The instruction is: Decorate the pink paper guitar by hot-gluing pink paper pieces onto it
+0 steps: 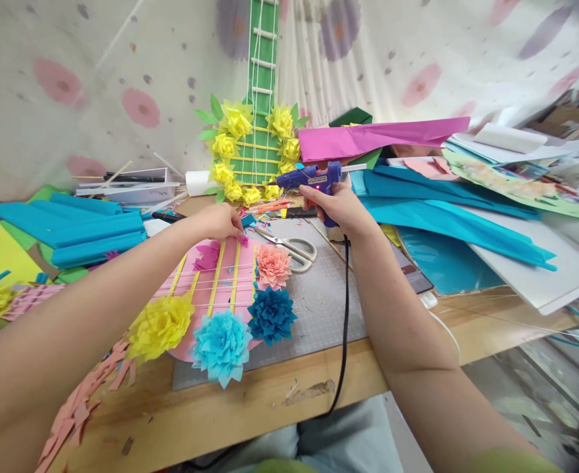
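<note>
My right hand [336,205] is wrapped around a blue hot glue gun [314,177] with a small red light showing. Its nozzle points left and a white glue stick [354,167] sticks out behind. My left hand [223,223] is closed in a pinch on a small magenta paper piece [243,240], over the top of a pink paper guitar body [246,270]. Yellow strips and white strings cross that body. Around its edge sit a yellow paper flower [161,327], a light blue one [222,347], a dark blue one [272,315] and a coral one [272,265]. A magenta paper flower [207,257] shows beside my left forearm.
Scissors [294,251] lie on a grey cutting mat [319,302]. A green paper guitar [255,152] with yellow roses stands behind. Blue crepe paper [447,223] and a magenta sheet [383,139] are piled right. The glue gun's black cord [344,315] hangs over the table edge [309,401].
</note>
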The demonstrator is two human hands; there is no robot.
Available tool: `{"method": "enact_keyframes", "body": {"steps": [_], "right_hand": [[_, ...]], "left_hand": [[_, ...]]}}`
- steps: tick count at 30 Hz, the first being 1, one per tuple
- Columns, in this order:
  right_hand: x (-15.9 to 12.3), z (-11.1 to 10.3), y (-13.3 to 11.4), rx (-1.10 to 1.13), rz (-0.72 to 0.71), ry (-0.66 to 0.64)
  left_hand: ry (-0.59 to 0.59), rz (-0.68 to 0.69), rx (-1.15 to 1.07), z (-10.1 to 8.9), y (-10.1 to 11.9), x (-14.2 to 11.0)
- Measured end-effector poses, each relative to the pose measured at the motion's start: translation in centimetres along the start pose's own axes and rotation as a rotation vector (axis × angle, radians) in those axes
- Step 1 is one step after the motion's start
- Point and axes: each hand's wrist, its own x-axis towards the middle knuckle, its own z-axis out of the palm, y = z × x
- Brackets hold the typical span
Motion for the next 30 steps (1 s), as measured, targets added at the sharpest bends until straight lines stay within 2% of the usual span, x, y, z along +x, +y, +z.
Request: {"method": "enact_keyframes", "body": {"steps": [7, 11, 16, 20, 22, 25, 27, 30], "right_hand": [[0.1, 0.2, 0.2, 0.002, 0.014, 0.025], [0.0, 0.3, 0.0, 0.012, 0.017, 0.031], [-0.2, 0.3, -0.4, 0.013, 0.018, 0.044], [-0.3, 0.3, -0.5, 0.011, 0.021, 0.045], [-0.3, 0.3, -0.5, 0.002, 0.016, 0.05], [-0.3, 0.2, -0.4, -0.013, 0.02, 0.034], [-0.2, 0.2, -0.2, -0.02, 0.03, 0.029], [0.1, 0.6, 0.4, -0.013, 0.052, 0.034]], "left_hand": [[-0.049, -0.022, 0.049, -0.1, 0.3, 0.0], [-0.101, -0.03, -0.001, 0.0, 0.5, 0.0], [-0.109, -0.083, -0.088, -0.3, 1.1, -0.7], [-0.11, -0.076, -0.118, -0.7, 0.4, -1.1], [-0.092, -0.024, -0.117, -0.6, -0.5, -1.0], [-0.024, 0.125, -0.12, 0.0, -1.6, -1.0], [0.031, 0.215, -0.094, 0.6, -1.7, -1.1], [0.077, 0.273, 0.007, 1.5, -1.4, -1.3]]}}
